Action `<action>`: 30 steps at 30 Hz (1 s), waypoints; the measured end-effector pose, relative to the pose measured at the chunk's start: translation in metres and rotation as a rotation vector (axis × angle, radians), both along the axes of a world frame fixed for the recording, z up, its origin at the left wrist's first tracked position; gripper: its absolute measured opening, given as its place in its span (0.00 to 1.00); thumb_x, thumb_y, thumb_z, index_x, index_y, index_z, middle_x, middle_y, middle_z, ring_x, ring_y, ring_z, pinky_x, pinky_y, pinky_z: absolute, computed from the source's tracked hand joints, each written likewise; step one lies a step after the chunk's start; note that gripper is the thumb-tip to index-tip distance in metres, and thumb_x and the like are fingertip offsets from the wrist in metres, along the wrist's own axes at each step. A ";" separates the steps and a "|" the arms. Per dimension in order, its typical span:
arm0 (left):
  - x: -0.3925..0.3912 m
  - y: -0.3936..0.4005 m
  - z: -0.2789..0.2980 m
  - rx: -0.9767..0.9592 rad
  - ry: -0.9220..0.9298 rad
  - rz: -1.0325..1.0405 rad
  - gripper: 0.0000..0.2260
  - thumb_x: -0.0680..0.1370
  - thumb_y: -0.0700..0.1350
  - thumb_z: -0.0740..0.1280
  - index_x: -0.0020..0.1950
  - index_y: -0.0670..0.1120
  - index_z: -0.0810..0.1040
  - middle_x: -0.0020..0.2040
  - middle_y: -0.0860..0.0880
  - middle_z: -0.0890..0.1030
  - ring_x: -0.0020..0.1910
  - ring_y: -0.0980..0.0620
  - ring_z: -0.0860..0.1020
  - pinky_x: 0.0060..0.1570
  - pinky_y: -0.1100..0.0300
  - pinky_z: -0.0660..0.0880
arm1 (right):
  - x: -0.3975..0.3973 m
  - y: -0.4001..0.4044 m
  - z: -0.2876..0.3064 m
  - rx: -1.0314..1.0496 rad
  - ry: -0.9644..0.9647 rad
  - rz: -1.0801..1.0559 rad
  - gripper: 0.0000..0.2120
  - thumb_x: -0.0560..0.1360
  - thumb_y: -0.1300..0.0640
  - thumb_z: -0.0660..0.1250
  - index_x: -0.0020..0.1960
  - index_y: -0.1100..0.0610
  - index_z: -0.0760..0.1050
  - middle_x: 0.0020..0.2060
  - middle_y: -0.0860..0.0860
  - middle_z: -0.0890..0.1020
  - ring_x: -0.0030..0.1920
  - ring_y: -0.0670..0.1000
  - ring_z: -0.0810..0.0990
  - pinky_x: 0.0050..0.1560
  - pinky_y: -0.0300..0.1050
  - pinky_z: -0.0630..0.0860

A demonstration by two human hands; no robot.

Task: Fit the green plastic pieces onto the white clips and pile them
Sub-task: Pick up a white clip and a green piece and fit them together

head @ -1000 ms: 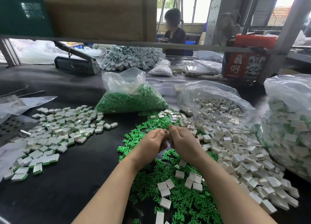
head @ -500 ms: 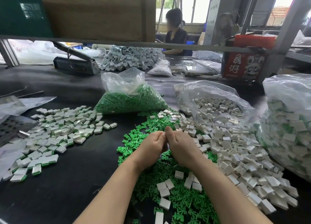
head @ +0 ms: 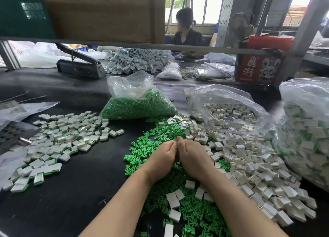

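Note:
My left hand (head: 164, 154) and my right hand (head: 193, 156) meet knuckle to knuckle, thumbs touching, fingers curled inward over a small piece hidden between them. Below them lies a loose spread of green plastic pieces (head: 146, 147) on the black table (head: 71, 192). A heap of white clips (head: 249, 158) stretches to the right of my right hand, with a few clips scattered on the green pieces near my wrists. The pile of fitted white-and-green clips (head: 65, 137) lies to the left, apart from my hands.
Behind the spread stand a bag of green pieces (head: 137, 106) and an open bag of white clips (head: 229, 112). A large bag of fitted clips (head: 306, 138) fills the right edge. A shelf rail (head: 124, 45), a sealer (head: 80, 67), a red box (head: 256, 69) and a seated person (head: 187, 35) lie beyond.
My hands have closed tighter against each other and sunk slightly toward the green pieces. The piles and bags have not moved.

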State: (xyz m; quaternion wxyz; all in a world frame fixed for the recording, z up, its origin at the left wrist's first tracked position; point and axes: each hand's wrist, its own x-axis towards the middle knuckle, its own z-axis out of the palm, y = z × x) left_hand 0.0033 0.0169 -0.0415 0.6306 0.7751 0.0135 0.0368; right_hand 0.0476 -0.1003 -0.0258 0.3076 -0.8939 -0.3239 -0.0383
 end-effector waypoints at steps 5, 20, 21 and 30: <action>0.003 -0.004 -0.002 0.030 -0.070 0.049 0.14 0.85 0.47 0.54 0.50 0.48 0.79 0.48 0.49 0.84 0.49 0.57 0.81 0.50 0.66 0.76 | -0.005 0.001 -0.001 0.040 -0.033 -0.030 0.26 0.84 0.46 0.43 0.36 0.52 0.71 0.33 0.49 0.76 0.35 0.50 0.75 0.38 0.47 0.69; -0.006 0.005 0.012 -0.030 -0.190 0.072 0.14 0.84 0.49 0.58 0.40 0.47 0.71 0.29 0.59 0.73 0.30 0.60 0.69 0.33 0.69 0.68 | 0.000 0.004 0.009 0.528 0.409 0.004 0.29 0.85 0.45 0.44 0.33 0.58 0.70 0.28 0.55 0.76 0.29 0.52 0.71 0.36 0.51 0.68; -0.006 0.006 0.013 -0.044 -0.212 0.072 0.14 0.83 0.51 0.58 0.41 0.46 0.72 0.31 0.59 0.73 0.32 0.59 0.70 0.35 0.68 0.68 | 0.001 0.003 0.012 0.631 0.491 0.006 0.29 0.85 0.46 0.45 0.32 0.57 0.70 0.26 0.54 0.75 0.27 0.51 0.69 0.33 0.48 0.66; -0.011 -0.003 0.022 -0.298 -0.207 0.054 0.09 0.81 0.47 0.62 0.53 0.44 0.77 0.39 0.58 0.82 0.40 0.63 0.80 0.39 0.71 0.74 | 0.001 -0.004 0.023 0.622 0.874 0.048 0.32 0.76 0.29 0.47 0.36 0.54 0.72 0.26 0.50 0.72 0.24 0.46 0.63 0.21 0.37 0.58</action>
